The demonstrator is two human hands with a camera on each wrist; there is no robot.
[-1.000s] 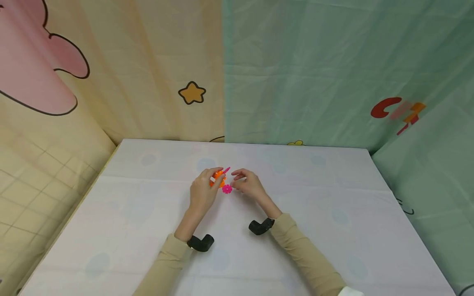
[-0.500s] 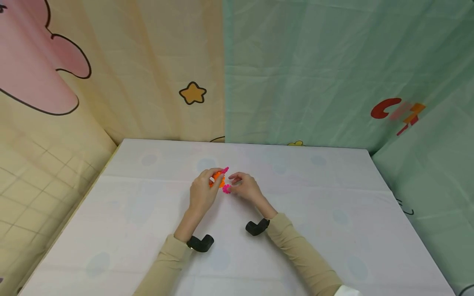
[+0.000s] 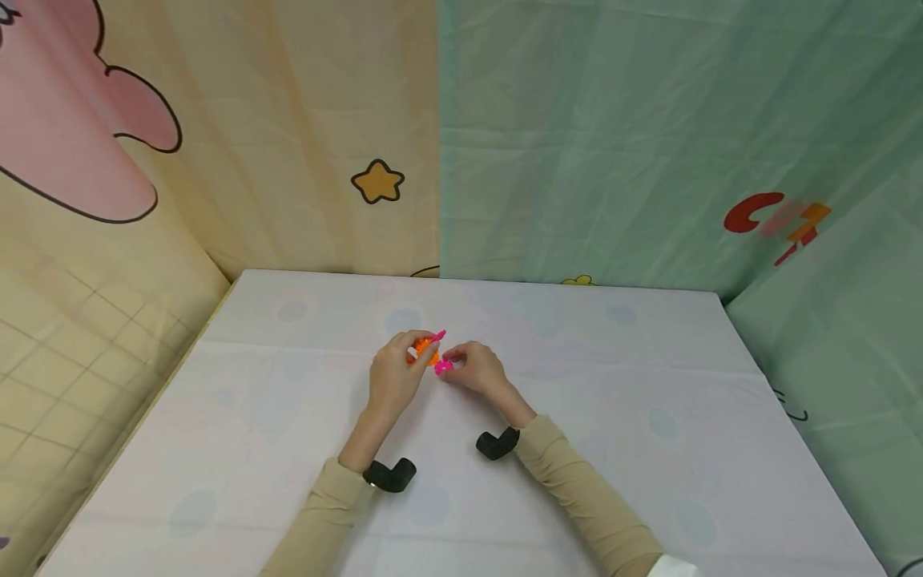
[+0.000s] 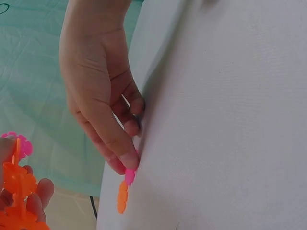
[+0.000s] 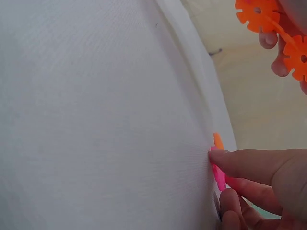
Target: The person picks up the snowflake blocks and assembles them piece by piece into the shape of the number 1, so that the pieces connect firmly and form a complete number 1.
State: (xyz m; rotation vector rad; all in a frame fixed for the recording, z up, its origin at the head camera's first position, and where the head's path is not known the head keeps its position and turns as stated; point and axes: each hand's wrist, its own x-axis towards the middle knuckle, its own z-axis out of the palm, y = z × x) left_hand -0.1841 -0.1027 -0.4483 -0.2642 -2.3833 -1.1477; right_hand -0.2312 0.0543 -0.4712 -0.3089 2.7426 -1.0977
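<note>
My left hand [image 3: 390, 378] grips several linked orange notched discs [image 4: 20, 184], flower-shaped building pieces. A pink disc [image 4: 25, 144] tops that linked group, seen edge-on in the head view. Close by on the right, my right hand [image 3: 481, 371] pinches another pink notched disc [image 5: 218, 173] between thumb and fingers, just at the tabletop. Beside this pink disc lies a single orange disc [image 4: 123, 197]; whether the two touch is unclear. My left fingers hide part of the linked group.
A white cloth with faint spots covers the table [image 3: 461, 497]. Behind its far edge hang a beige curtain [image 3: 303, 144] and a green curtain [image 3: 577, 144]. A black camera mount [image 3: 390, 475] sits on the left wrist, another mount [image 3: 497, 443] on the right.
My right hand has come slightly left and its fingers have closed on the pink disc, which has tilted from lying flat. The left hand stays nearly still with its linked discs.
</note>
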